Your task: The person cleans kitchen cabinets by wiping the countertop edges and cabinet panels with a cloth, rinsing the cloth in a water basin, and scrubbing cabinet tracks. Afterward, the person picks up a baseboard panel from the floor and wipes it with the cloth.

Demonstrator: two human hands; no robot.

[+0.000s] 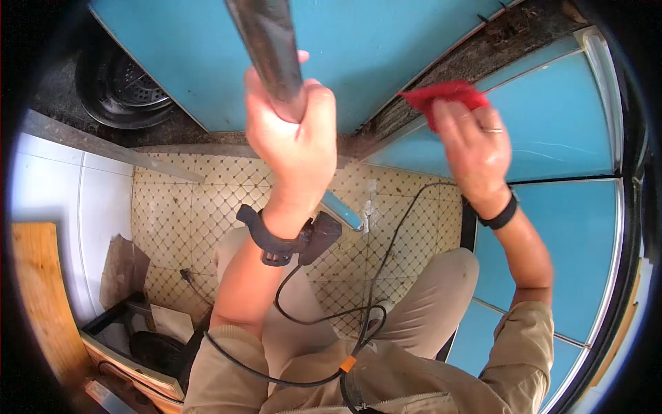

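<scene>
Wipe-down stage, seemingly: red cloth (452, 95) pinched in right hand (477, 150), fingers (460, 124) curled closed, at edge of blue panel (562, 121), contact unclear, with left hand (295, 141) wrapped round dark bar (265, 41), cloth best pressed flat for another stroke.

My left hand (295, 138), eleven o'clock: gripping dark bar (267, 48). My right hand (477, 148), two o'clock: holding red cloth (452, 91).

– Where does your camera sit?
– On my head, facing forward and steeply down
– How near?
– Close to my left hand (295, 131) and right hand (477, 148), the tiled floor (165, 221) farther below, its wide view black at the corners
</scene>
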